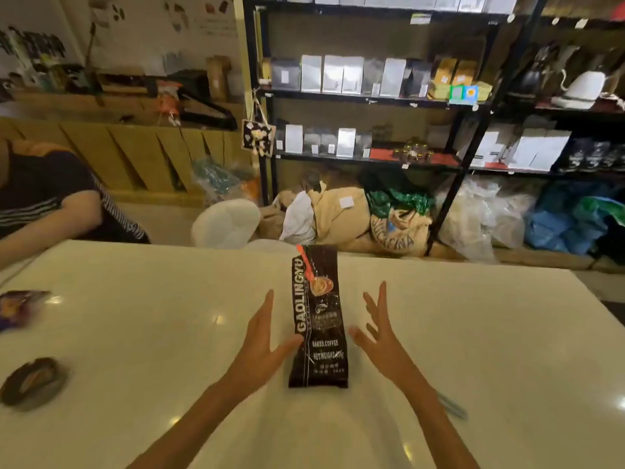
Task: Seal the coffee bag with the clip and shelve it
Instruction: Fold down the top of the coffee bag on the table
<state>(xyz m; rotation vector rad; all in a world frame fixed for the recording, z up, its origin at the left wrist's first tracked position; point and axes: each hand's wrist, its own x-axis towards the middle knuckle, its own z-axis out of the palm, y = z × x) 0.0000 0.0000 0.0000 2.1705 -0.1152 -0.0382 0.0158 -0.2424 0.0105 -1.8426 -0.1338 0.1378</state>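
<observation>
A tall dark coffee bag (318, 319) with white lettering stands upright on the white table (169, 333), near its middle. My left hand (260, 343) is open just left of the bag, its thumb close to or touching the bag's lower side. My right hand (378, 330) is open just right of the bag, fingers spread, a small gap from it. A thin blue clip (453, 407) lies on the table to the right, partly hidden behind my right forearm.
Black metal shelves (372, 99) with coffee bags and boxes stand beyond the table. Sacks (341, 211) lie on the floor under them. A person's arm (44, 218) rests at the table's left. A dark round object (33, 380) and a purple packet (20, 306) lie at the left.
</observation>
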